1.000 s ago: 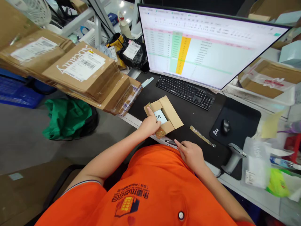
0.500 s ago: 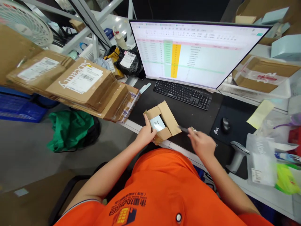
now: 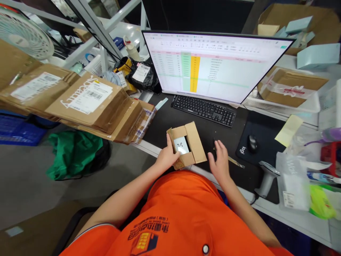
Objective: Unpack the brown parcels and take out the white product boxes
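A small cardboard box (image 3: 199, 145) with its flaps folded out is tilted at the desk's front edge. Inside it shows a pale blue carton (image 3: 181, 145) with a dark squiggle on top. My left hand (image 3: 167, 156) grips the box's left side, thumb on the near flap. To the right of the box, my right hand (image 3: 220, 161) is open, fingers and thumb apart. Just past its fingertips lies a slim dark tool (image 3: 214, 143), mostly hidden by the hand, kind unclear. A strip of tape (image 3: 236, 162) lies beside that hand.
Behind are a keyboard (image 3: 204, 110) and a large monitor (image 3: 213, 65). A mouse (image 3: 252, 143) and a barcode scanner (image 3: 267, 179) are at the right. Stacked cardboard parcels (image 3: 87, 103) stand at the left. A plastic bag (image 3: 293, 181) lies at the right edge.
My right hand has let go of the dark tool, which now rests on the desk mat, and its fingers have opened. My left hand still holds the box. The view has shifted slightly.
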Available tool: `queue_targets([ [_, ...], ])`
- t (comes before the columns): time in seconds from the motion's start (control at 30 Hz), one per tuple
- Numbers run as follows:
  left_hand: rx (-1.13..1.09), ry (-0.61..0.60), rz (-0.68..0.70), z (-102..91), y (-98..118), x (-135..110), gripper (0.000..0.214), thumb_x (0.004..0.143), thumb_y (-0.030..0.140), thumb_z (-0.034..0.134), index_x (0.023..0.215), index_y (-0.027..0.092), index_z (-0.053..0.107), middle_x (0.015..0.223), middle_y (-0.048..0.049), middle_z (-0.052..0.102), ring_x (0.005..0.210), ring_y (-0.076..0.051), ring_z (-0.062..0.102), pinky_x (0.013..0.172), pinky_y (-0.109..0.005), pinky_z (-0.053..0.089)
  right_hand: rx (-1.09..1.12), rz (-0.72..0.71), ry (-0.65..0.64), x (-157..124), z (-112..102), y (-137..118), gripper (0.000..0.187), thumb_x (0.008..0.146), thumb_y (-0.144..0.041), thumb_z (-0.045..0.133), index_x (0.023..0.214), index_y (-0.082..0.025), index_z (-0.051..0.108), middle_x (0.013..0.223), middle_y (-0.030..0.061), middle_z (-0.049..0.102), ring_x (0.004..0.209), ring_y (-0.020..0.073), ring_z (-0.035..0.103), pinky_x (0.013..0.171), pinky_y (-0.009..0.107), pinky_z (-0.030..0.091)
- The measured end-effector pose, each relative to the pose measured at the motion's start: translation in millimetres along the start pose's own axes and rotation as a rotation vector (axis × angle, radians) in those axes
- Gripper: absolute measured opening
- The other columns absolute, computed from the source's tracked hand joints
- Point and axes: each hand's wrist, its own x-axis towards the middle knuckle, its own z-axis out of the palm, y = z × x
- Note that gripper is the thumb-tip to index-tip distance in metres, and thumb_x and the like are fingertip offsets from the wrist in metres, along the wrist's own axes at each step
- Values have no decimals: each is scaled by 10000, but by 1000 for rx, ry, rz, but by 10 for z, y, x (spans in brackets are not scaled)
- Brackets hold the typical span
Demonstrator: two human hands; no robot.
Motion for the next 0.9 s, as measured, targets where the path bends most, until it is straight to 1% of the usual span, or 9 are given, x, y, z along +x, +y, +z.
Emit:
queue_targets([
  [0.1,-103,-45,-34,-25,-23,12,1077,832,340,581,1607,73,-118,978,-159,776,724,-264,731,647,-321,500,-19,-187,-193,25,133,-534,642,1020,-317,413,1617,-157,241,1652,169,302,1558,282,208,1252,557,234],
  [0.17,-280,-99,-42,-36,-136,36,1081,796,308,618,1620,120,-57,1020,-151,771,674,-244,721,626,-324,518,-50,-230,-336,77,269,-644,604,1018,-284,402,1597,-143,305,1668,167,271,1570,298,171,1252,569,221],
  [0.3,-928,-374,112,121,-597,92,920,702,376,739,1513,153,366,1273,-186,694,994,-283,732,780,-361,584,-56,-194,-425,165,407,-412,552,1035,-276,349,1580,-184,354,1701,152,169,1577,309,135,1221,599,271],
  [0.4,-1140,-429,68,390,-882,118,964,671,472,808,1473,110,414,1145,-179,729,1064,-294,712,929,-417,563,-13,-233,-391,179,382,-240,507,1034,-326,392,1505,-148,451,1686,198,188,1571,315,160,1204,598,307],
  [0.5,-918,-45,-31,495,-929,128,1162,693,416,824,1592,94,162,1078,-161,727,1028,-291,713,958,-487,550,30,-320,-298,115,334,-210,357,1003,-383,498,1216,-141,650,1568,225,405,1510,320,314,1198,602,311],
  [0.6,-427,336,223,254,-808,96,1066,659,243,834,1577,186,297,1480,-225,499,1402,-378,475,1139,-585,406,60,-418,-165,-32,255,-220,283,974,-450,564,900,-212,700,1298,147,638,1328,290,525,1181,602,314],
  [0.73,140,265,706,-173,-557,90,334,809,147,649,1129,210,720,1683,-118,224,1579,-382,115,1256,-600,194,246,-678,-216,-192,112,-243,364,997,-444,521,735,-245,677,968,44,732,1034,220,646,1078,527,417],
  [0.8,263,255,711,-245,-430,180,201,851,159,600,1013,154,719,1669,-165,249,1567,-396,153,1248,-601,214,308,-658,-300,-189,76,-287,359,1004,-356,515,698,-236,658,831,16,724,890,187,644,1003,480,464],
  [0.9,322,335,619,-248,-288,428,283,855,146,585,1125,105,660,1614,-250,326,1493,-398,331,1201,-579,302,226,-532,-350,-129,85,-385,327,928,-288,646,614,-212,595,830,23,717,895,196,621,939,445,481],
])
